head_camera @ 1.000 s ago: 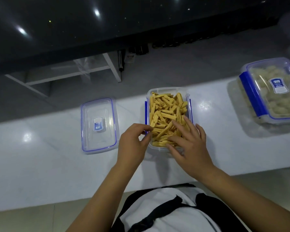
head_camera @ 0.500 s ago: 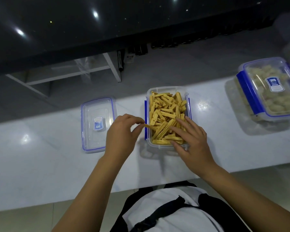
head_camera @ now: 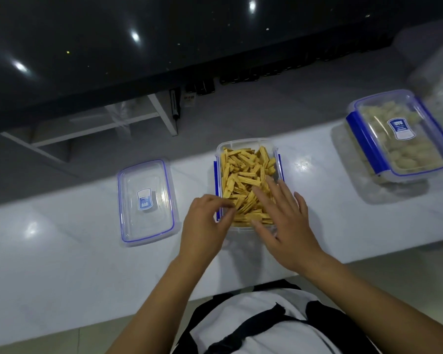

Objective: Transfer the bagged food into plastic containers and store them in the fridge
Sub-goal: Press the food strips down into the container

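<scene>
On the counter, open container (head_camera: 248,145) | sticks (head_camera: 243,175) light, brittle | right hand (head_camera: 287,226) flat on them, left hand (head_camera: 202,226) pinching one | lift by walls

a white glossy counter (head_camera: 62,251) lies under the fingers (head_camera: 279,190) and runs far to their left and right, with soft glints of light on it. beyond the fingertips, past the counter's far edge, a grey floor (head_camera: 266,111) shows lower down. a white frame (head_camera: 161,116) stands there, up and to the left of the fingers, with a slim black thing (head_camera: 174,103) just beside its leg. farther still, a dark shiny panel (head_camera: 164,34) mirrors bright spots of light. behind the fingers, nearest the camera, is a white top (head_camera: 253,325) crossed by black straps.
</scene>
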